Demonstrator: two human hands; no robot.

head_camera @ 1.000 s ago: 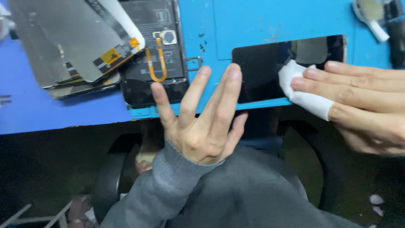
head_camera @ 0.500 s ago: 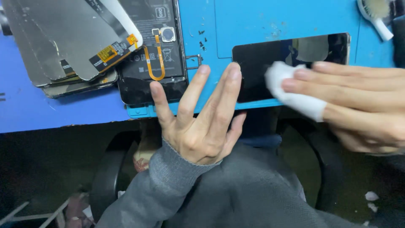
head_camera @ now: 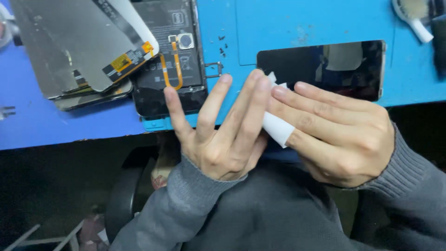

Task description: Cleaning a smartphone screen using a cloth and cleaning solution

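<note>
Right hand [head_camera: 339, 135] grips a white wipe [head_camera: 277, 128] on the black screen [head_camera: 320, 69] — left hand [head_camera: 223, 135] open, fingers spread.

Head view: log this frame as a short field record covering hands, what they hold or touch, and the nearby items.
left hand: open, fingers spread flat at the near edge of the blue mat
right hand: presses a white wipe at the near left corner of the dark glass panel
opened phone: back off, orange flex cable showing, left of the panel
detached screens: stacked far left
sleeves: grey knit
</note>
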